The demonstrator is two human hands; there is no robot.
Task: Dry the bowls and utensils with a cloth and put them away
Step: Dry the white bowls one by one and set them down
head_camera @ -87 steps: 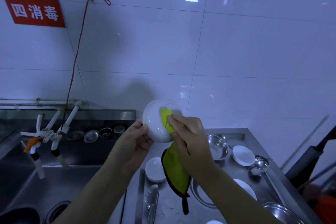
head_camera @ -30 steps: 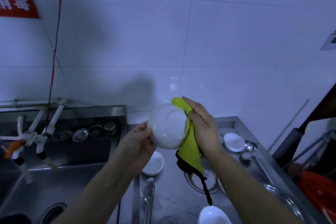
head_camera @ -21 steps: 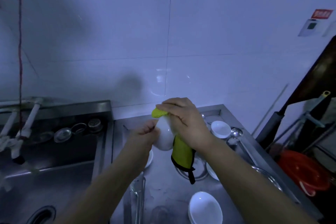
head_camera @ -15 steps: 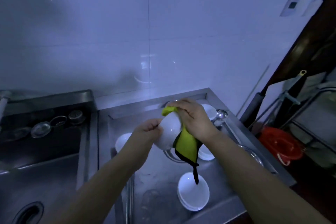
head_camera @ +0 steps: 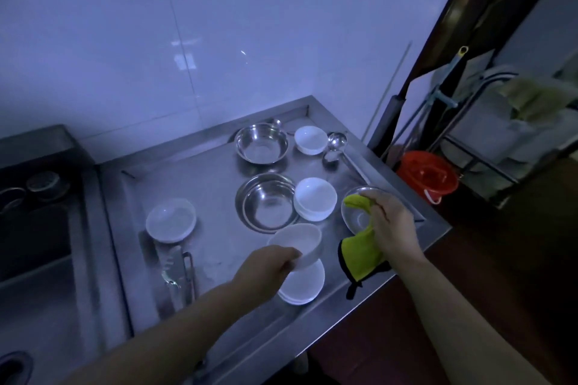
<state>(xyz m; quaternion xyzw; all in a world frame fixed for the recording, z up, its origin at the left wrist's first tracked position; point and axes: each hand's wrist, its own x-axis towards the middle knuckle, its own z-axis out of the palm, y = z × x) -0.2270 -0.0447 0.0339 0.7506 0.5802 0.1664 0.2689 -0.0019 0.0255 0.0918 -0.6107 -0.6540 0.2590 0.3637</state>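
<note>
On the stainless steel table I see several containers, and each one looks empty. At the back stands a deep shiny steel bowl, and just to its right a small white bowl; beside that lies a steel ladle with its cup toward the wall. In the middle there is a wide shallow steel bowl, and a stack of white bowls touches its right rim. Toward the left a low white dish stands alone, and in front of it lie some steel utensils, which I cannot tell apart clearly. At the right edge a flat steel plate is partly hidden behind the cloth.

My left hand grips a round white ceramic bowl by its near rim, thumb on top and fingers curled under it. The bowl is upright, a little tilted, and held just above a stack of white plates near the front edge of the table. Its surface looks smooth and matte, with no drops that I can make out in this dim light.

My right hand is closed around a yellow-green cloth with black trim. One end sticks up past my fingers, the rest hangs down over the table edge, and a black loop dangles at the bottom.
</note>
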